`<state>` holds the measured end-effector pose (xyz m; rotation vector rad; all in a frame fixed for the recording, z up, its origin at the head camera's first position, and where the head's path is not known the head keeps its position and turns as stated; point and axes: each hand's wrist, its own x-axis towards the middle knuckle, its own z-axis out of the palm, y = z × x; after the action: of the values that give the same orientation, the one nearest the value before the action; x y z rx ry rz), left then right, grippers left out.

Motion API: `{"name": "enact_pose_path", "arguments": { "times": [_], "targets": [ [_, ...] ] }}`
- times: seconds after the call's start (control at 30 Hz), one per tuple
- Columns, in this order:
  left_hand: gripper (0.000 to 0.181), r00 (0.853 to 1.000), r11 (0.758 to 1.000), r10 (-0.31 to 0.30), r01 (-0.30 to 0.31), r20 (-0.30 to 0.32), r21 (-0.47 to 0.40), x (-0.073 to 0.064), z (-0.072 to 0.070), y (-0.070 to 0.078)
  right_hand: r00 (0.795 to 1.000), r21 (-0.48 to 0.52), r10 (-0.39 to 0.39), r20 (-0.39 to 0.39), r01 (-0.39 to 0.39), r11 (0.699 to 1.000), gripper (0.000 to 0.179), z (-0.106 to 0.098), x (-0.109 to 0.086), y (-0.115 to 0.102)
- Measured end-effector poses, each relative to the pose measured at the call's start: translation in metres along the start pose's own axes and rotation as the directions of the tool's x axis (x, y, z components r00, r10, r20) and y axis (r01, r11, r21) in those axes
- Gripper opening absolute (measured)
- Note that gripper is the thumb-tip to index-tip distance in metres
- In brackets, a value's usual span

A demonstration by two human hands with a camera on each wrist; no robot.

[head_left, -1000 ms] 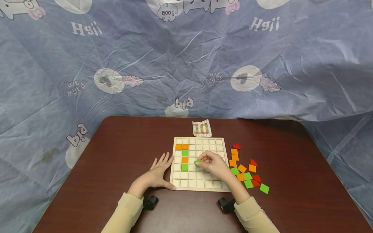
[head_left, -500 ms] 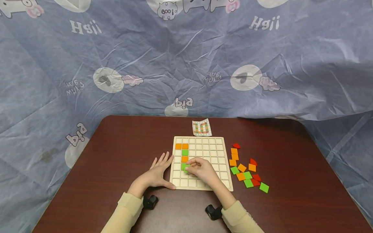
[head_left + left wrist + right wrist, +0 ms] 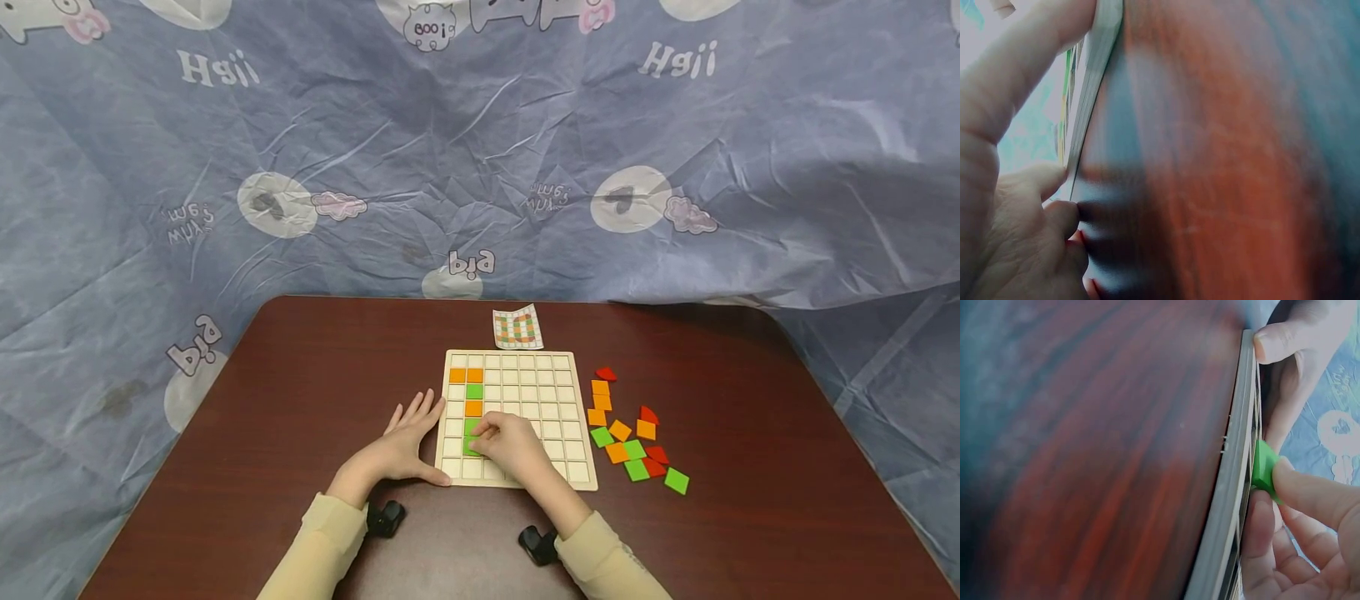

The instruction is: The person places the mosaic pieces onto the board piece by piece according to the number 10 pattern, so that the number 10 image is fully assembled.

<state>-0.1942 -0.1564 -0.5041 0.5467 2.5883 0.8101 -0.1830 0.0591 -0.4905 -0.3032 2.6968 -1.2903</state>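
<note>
pinching one green tile: right hand; left hand spread against board with three orange tiles

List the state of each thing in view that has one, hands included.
Grid board: flat on the table, mostly unfilled.
Left hand: spread, touching the grid board's left edge.
Right hand: pinching a green tile.
Green tile: at the grid board's surface; cannot tell if fully seated.
Orange tiles on the grid board: three, each in a cell.
Loose pieces: scattered right of the grid board.
Pattern sheet: beyond the grid board, not quite flat.
</note>
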Motion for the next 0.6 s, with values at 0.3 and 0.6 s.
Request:
{"name": "enact_pose_path", "arguments": {
  "times": [0.3, 0.6],
  "targets": [
    [0.124, 1.000, 1.000, -0.001, 0.001, 0.004, 0.006, -0.0002, -0.0007, 0.0000, 0.998, -0.127, -0.060, -0.010, 0.059, 0.990, 0.008, 0.0023, 0.0013, -0.0054],
    [0.124, 1.000, 1.000, -0.001, 0.001, 0.012, -0.002, -0.0004, -0.0017, 0.0014, 1.000, -0.084, -0.030, 0.007, 0.030, 0.996, 0.006, -0.0028, -0.0011, -0.0047]
  ]
}}
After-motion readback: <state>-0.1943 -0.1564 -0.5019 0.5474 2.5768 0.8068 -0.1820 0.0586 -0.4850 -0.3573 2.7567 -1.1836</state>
